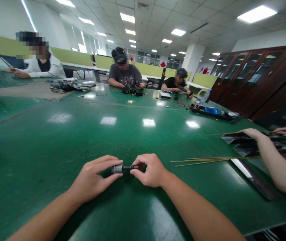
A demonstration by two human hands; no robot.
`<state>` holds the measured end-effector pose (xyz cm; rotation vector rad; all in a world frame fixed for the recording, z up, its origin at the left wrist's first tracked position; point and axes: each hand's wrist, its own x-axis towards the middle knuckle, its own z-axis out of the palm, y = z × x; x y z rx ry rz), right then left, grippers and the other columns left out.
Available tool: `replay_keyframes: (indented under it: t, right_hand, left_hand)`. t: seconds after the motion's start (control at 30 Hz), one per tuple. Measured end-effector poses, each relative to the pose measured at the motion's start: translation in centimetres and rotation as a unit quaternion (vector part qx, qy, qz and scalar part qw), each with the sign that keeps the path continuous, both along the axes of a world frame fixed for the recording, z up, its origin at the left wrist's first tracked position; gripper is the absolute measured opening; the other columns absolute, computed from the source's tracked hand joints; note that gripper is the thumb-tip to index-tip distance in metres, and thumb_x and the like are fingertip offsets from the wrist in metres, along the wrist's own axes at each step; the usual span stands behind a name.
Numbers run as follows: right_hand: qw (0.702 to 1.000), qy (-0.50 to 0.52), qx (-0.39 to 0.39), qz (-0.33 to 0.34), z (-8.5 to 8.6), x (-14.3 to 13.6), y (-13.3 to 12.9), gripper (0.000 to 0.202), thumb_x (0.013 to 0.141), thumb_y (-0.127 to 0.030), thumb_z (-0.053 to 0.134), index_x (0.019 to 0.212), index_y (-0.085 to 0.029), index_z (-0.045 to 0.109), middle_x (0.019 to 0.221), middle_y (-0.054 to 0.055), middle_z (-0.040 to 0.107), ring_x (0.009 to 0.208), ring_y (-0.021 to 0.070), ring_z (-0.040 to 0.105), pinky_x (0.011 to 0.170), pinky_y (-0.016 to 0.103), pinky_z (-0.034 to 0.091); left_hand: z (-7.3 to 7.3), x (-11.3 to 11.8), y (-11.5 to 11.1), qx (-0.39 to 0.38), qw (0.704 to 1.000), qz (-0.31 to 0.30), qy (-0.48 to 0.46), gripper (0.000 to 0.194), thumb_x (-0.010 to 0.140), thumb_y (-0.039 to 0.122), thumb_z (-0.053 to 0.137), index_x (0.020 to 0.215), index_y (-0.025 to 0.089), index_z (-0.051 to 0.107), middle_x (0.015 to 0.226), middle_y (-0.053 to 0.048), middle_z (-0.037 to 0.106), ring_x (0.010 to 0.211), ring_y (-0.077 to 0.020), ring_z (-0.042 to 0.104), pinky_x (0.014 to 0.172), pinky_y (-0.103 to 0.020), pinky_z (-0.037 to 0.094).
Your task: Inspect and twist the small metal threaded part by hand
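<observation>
An office, with desk partitions [71, 56] and glazed cabinets [253, 72].

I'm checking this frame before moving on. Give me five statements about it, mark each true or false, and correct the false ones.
1. The left hand holds the thick grey end of a small metal part. True.
2. The right hand holds a thin rod. False: its fingers are at the thin shaft of that part; the thin rods lie farther right.
3. The tabletop is green. True.
4. The dark tray with blue items is between the hands. False: the dark tray sits farther across, to the right.
5. Another person's forearm reaches in at the right. True.
</observation>
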<state>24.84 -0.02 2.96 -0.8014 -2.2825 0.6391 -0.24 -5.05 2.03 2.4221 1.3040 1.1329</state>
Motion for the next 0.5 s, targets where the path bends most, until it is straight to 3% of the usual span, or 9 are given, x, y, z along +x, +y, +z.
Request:
replay_keyframes:
  t: [0.5]
  right_hand:
    - [1.0,0.0,0.002,-0.005,0.13,-0.1,0.06,0.01,0.081,-0.028,0.071,0.085,-0.02,0.068,0.075,0.001,0.069,0.067,0.0151,0.064,0.068,0.026,0.048]
  left_hand:
    - [-0.08,-0.54,0.1,0.005,1.0,0.007,0.006,0.037,0.082,0.027,0.076,0.119,0.032,0.067,0.115,0.001,0.068,0.102,-0.0134,0.066,0.091,-0.024,0.054]
